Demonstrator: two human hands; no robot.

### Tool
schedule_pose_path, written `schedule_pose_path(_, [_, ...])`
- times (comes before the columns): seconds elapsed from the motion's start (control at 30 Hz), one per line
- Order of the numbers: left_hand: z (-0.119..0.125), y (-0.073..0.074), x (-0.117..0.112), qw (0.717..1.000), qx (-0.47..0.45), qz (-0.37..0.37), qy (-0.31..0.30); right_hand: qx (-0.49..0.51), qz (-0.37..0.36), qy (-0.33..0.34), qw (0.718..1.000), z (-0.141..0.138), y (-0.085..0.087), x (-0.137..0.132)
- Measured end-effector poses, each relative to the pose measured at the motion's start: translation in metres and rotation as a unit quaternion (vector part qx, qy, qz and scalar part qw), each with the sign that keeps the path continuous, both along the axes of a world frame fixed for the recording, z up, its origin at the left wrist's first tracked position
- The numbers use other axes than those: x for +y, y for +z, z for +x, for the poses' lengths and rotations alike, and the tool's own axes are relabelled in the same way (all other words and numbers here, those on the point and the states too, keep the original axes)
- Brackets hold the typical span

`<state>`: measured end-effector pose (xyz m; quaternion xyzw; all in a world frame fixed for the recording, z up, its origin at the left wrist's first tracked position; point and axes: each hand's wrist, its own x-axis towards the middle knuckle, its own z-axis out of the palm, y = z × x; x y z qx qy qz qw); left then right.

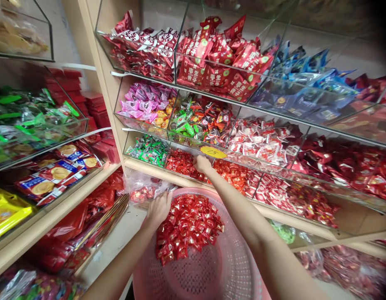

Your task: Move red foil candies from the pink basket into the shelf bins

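Shiny red candies [191,223] lie heaped toward the far-left rim of a pink perforated basket [205,268]; red sweets [181,161] line a shelf [149,168].

Reading the clock from the yellow oval label [213,151], its figures dark, the basket [205,268] at 6 o'clock is pink, patterned with a lattice of holes, and the heaped sweets [191,225] in it are red with gold glints. Toward 9 o'clock the bin sweets [182,161] are red too — then come green wrappers [149,151]. Pink-purple wrappers [144,100] sit at 10; dark-red packets [161,39] with white patches at 11; bright red packets [222,62] with white characters and green spots at 12; blue packets [317,77] at 2; white-and-red wrappers [264,143] at 3.
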<state>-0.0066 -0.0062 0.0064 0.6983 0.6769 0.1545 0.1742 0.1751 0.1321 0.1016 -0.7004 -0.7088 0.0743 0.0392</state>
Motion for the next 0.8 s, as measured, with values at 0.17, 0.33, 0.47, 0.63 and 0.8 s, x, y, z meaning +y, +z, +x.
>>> schedule_pose_path(0.17, [0.0,-0.003,0.002,1.0,0.003,0.006,0.005,0.066,-0.016,-0.001,0.998,0.0,-0.03,0.004])
schedule_pose_path(0.33, [0.0,-0.004,0.002,1.0,0.0,0.003,0.001,0.075,-0.007,0.006,0.997,0.004,-0.046,0.004])
schedule_pose_path(0.47, [0.0,-0.002,0.001,1.0,0.002,0.002,-0.006,0.097,-0.007,0.057,0.994,0.001,-0.048,0.004])
schedule_pose_path(0.63, [0.0,-0.002,0.001,1.0,0.008,0.004,-0.004,0.097,-0.056,0.066,0.992,-0.004,-0.056,0.008])
schedule_pose_path(0.8, [0.0,-0.001,0.0,1.0,0.007,0.008,-0.006,0.084,-0.068,0.059,0.992,-0.002,-0.066,0.016])
